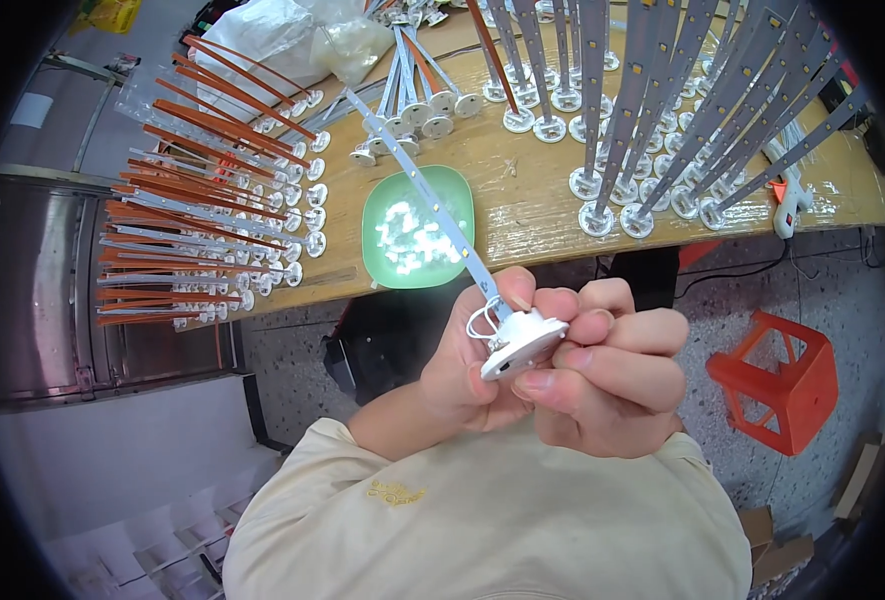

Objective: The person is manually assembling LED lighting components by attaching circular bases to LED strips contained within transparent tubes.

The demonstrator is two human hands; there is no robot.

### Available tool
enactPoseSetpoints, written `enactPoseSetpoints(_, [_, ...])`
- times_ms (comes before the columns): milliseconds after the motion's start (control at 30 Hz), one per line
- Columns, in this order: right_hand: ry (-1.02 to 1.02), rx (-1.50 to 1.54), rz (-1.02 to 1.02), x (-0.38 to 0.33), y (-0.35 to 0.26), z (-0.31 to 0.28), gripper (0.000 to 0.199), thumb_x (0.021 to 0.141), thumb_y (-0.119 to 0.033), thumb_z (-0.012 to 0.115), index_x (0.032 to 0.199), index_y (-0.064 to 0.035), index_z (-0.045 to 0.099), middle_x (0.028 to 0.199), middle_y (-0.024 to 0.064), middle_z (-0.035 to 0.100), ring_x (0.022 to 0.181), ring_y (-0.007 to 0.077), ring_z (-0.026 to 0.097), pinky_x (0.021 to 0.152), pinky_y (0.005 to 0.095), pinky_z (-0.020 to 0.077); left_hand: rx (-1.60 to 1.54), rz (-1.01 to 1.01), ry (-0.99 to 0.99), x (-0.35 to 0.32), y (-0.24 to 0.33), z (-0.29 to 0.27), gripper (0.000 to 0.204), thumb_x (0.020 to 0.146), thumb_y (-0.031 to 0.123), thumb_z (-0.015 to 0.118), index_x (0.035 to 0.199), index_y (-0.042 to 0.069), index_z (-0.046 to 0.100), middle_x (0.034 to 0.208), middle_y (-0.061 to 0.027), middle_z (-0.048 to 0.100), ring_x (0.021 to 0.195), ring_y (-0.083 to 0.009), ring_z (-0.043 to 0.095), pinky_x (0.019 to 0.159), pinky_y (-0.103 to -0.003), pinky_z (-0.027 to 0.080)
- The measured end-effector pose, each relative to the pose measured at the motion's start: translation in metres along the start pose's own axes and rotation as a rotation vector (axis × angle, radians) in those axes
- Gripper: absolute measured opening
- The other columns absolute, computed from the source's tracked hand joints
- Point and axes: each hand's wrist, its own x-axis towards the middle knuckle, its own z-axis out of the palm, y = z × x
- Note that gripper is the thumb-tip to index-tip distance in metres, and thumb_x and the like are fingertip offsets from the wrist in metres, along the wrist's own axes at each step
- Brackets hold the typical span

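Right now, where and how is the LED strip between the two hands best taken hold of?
Probably by the rim of its round white base, coming from the right: the disc gives a broad edge, the right hand has fingers on that side, and white wire loops stick out on the left. The LED strip is long and thin, so likely a poorer grip.
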Motion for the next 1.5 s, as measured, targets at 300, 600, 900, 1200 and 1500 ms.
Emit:
enactPoseSetpoints(300, [-0.054, -0.089, -0.03, 0.001, 0.007, -0.001, 0.029, 0.065, -0.001, 0.088, 0.09, -0.0001, 0.073, 0.101, 0.004, 0.058, 0.079, 0.0161, 0.05, 0.054, 0.0259, 0.045, 0.043, 0.117, 0.008, -0.003, -0.001, -0.007, 0.058, 0.084, 0.018, 0.08, 0.13, 0.012, 0.046, 0.142, -0.0084, 0.052, 0.133, -0.024, 0.05, 0.106, -0.037, 0.05])
enactPoseSetpoints(600, [-0.284, -0.03, 0.23, -0.004, 0.011, -0.044, 0.018, 0.083, -0.013, 0.076, 0.092, 0.0022, 0.071, 0.089, 0.0104, 0.067, 0.069, 0.0249, 0.058, 0.057, 0.033, 0.0481, 0.552, -0.029, 0.318, -0.004, 0.078, -0.008, 0.058, 0.099, 0.02, 0.06, 0.144, -0.01, 0.037, 0.122, -0.022, 0.063, 0.103, -0.0294, 0.066, 0.083, -0.034, 0.056])
enactPoseSetpoints(900, [-0.342, -0.295, 0.613, -0.037, 0.0, -0.092, 0.018, 0.095, -0.008, 0.057, 0.084, 0.0041, 0.064, 0.076, 0.0134, 0.064, 0.065, 0.0222, 0.059, 0.059, 0.0291, 0.0459, 1.581, -0.203, 0.589, 0.058, 0.19, -0.057, 0.036, 0.1, 0.03, 0.055, 0.094, -0.003, 0.068, 0.076, -0.0024, 0.062, 0.068, -0.0093, 0.055, 0.062, -0.024, 0.044])
enactPoseSetpoints(1200, [-0.353, -0.332, 0.674, -0.034, -0.011, -0.095, 0.005, 0.08, 0.005, 0.063, 0.081, 0.0029, 0.067, 0.076, 0.0138, 0.067, 0.067, 0.0273, 0.063, 0.061, 0.033, 0.0496, 1.637, -0.181, 0.657, 0.095, 0.22, -0.12, 0.043, 0.099, 0.036, 0.056, 0.091, -0.003, 0.069, 0.071, -0.0039, 0.063, 0.063, -0.0101, 0.056, 0.058, -0.026, 0.046])
enactPoseSetpoints(1500, [-0.359, -0.36, 0.669, -0.033, -0.009, -0.1, 0.005, 0.079, 0.006, 0.065, 0.079, 0.0019, 0.068, 0.074, 0.0128, 0.068, 0.067, 0.0264, 0.064, 0.061, 0.0323, 0.0499, 2.127, -0.083, 0.804, 0.112, 0.23, -0.124, 0.052, 0.094, 0.046, 0.061, 0.086, -0.004, 0.073, 0.063, -0.012, 0.066, 0.059, -0.0177, 0.066, 0.059, -0.034, 0.049])
